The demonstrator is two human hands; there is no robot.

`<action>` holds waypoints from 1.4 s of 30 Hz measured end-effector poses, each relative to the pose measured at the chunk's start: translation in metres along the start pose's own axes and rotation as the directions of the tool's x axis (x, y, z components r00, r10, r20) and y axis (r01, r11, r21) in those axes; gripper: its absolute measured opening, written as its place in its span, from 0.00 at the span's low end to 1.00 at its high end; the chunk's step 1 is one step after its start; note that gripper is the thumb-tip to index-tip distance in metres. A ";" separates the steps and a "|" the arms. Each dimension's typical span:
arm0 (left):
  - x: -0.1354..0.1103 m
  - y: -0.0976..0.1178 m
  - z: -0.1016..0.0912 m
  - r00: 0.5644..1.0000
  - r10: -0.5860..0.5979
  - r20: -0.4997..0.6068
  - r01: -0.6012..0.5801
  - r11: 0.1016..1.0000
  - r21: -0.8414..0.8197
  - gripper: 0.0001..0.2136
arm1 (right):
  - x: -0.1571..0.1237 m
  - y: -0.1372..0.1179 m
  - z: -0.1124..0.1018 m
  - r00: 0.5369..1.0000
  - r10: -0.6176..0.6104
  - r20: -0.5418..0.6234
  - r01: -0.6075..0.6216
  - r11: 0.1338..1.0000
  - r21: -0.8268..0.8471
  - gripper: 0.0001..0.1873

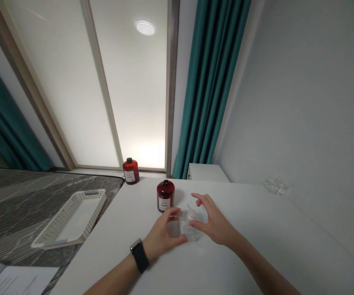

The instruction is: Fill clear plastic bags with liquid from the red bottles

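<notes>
A clear, see-through container (183,227) stands on the white table, with a small pale rounded piece (191,214) at its top; its exact kind is hard to make out. My left hand (166,233), wearing a dark watch, curls around the container's left side, thumb near and fingers far. My right hand (213,221) is at its right with thumb and forefinger spread apart; the thumb tip is close to the pale piece, and whether it touches cannot be told. Just behind my left hand stands a dark red bottle (165,192) with a white label and an open-looking neck.
A second red bottle (130,171) with a black cap stands at the table's far left corner. Crumpled clear plastic (275,186) lies by the wall at right. A white perforated basket (39,241) and an open booklet (19,280) lie on the grey striped surface at left.
</notes>
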State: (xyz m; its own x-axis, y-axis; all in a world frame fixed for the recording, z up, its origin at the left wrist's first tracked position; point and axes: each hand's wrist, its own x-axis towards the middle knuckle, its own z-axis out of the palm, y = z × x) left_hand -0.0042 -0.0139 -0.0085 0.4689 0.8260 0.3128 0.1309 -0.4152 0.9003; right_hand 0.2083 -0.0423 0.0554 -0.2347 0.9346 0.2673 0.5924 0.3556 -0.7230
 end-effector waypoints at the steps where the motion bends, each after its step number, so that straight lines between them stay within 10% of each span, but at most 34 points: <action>1: 0.000 0.000 0.000 1.000 0.000 -0.002 0.000 1.000 -0.005 0.31 | -0.001 0.002 0.000 1.000 -0.006 -0.006 0.006 1.000 0.007 0.34; 15: 0.001 -0.002 0.006 0.999 0.010 -0.043 -0.008 0.999 0.033 0.30 | -0.016 -0.014 0.025 0.991 0.127 -0.043 -0.120 0.982 0.147 0.42; 24: -0.001 0.004 0.003 0.999 -0.008 -0.042 0.009 0.999 0.042 0.31 | -0.006 -0.007 0.030 0.984 0.041 -0.171 -0.030 0.997 0.070 0.27; 42: -0.002 0.005 0.000 0.999 0.029 0.031 -0.030 0.998 0.048 0.31 | -0.006 -0.008 0.012 0.985 -0.045 -0.167 0.063 0.993 0.104 0.29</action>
State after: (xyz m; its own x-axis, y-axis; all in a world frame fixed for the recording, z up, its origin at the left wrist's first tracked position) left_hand -0.0042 -0.0175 -0.0048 0.4990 0.8018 0.3289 0.1589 -0.4577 0.8748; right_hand 0.1960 -0.0509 0.0515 -0.1288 0.9064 0.4023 0.4934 0.4104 -0.7669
